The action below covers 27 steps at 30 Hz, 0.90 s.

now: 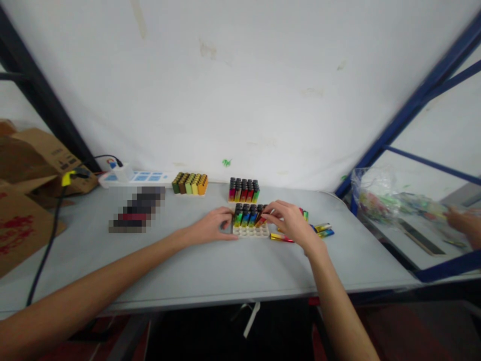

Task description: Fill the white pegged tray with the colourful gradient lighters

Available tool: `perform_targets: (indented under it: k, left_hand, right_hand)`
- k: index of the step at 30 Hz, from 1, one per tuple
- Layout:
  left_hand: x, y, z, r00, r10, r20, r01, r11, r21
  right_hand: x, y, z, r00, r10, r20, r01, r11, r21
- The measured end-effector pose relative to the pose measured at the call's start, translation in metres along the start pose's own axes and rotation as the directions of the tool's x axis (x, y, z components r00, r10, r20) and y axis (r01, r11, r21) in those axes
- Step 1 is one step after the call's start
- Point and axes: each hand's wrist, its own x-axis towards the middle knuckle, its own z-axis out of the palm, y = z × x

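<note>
A white tray on the grey table holds upright colourful lighters with black tops in its back rows; its front holes show bare. My left hand rests at the tray's left edge, thumb and fingers apart around its corner. My right hand pinches a red lighter, which leans at the right end of the lighters in the tray. Loose lighters lie beside and partly behind my right hand. Behind the tray stands a full block of black-topped lighters.
At the back left are a block of yellow and green lighters and a white power strip. Cardboard boxes and a black cable are at the left. Beyond the blue frame, another person's hand shows near a plastic bag.
</note>
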Motion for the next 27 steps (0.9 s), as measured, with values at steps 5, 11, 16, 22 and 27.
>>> perform_targets:
  k: [5, 11, 16, 22, 27]
  left_hand:
    - [0.0, 0.0, 0.0, 1.0, 0.002, 0.003, -0.002, 1.0, -0.001]
    - [-0.001, -0.001, 0.001, 1.0, 0.011, -0.001, -0.011, 1.0, -0.011]
    - [-0.001, 0.0, 0.0, 1.0, 0.004, 0.004, -0.004, 1.0, -0.007]
    - [-0.001, -0.001, 0.0, 1.0, 0.002, -0.001, -0.002, 1.0, 0.003]
    - [-0.001, 0.0, -0.001, 1.0, 0.0, 0.011, 0.0, 1.0, 0.023]
  right_hand:
    - [0.0, -0.005, -0.002, 0.998, -0.055, -0.04, 0.054, 0.998, -0.037]
    - [-0.005, 0.005, -0.018, 0.999, 0.006, -0.049, -0.008, 0.999, -0.041]
    - [-0.019, 0.032, -0.032, 0.967, 0.207, 0.15, -0.19, 0.975, -0.118]
    - [-0.028, 0.063, -0.02, 0.879, 0.388, 0.276, -0.31, 0.906, -0.288]
    - [-0.023, 0.067, -0.012, 0.866, 0.413, 0.281, -0.318, 0.89, -0.326]
